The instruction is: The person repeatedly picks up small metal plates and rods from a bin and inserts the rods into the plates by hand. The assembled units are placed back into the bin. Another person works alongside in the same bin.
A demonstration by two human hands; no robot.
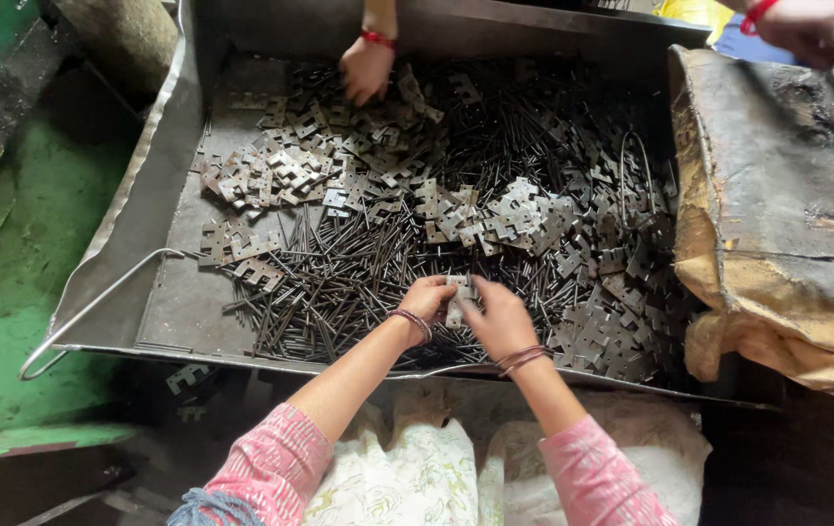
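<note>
My left hand (426,295) and my right hand (499,317) meet over the near part of a big metal tray (175,234). Between their fingers they hold a small grey metal hinge leaf (459,293). Under them lies a heap of thin dark metal pins (339,292). Piles of notched hinge leaves (290,170) spread across the tray's back and right side. Both wrists wear thin bangles, and the sleeves are pink.
Another person's hand (366,68) with a red bangle reaches into the leaves at the tray's far edge. A second hand (811,29) of another person shows at the top right. A worn sack (787,214) lies to the right. The green floor (8,292) is at the left.
</note>
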